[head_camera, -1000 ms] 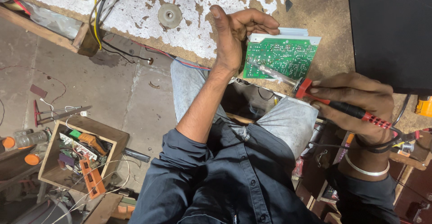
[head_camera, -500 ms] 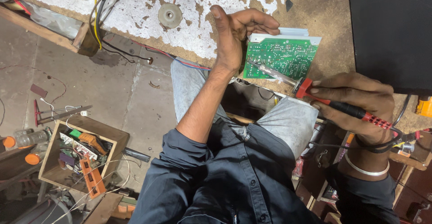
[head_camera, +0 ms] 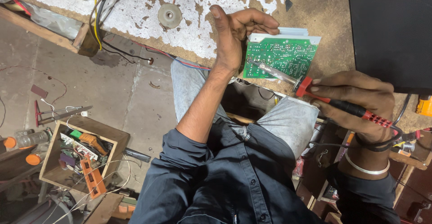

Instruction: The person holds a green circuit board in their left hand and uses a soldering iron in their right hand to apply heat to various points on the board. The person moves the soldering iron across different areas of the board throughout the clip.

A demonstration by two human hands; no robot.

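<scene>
Nothing moved, soldering iron (head_camera: 315, 89) tip on circuit board (head_camera: 283, 57)

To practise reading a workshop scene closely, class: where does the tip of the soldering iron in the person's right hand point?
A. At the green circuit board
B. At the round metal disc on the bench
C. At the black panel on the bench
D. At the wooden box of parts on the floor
A: the right hand holds the soldering iron with its tip over the green circuit board, which the left hand steadies.
</scene>
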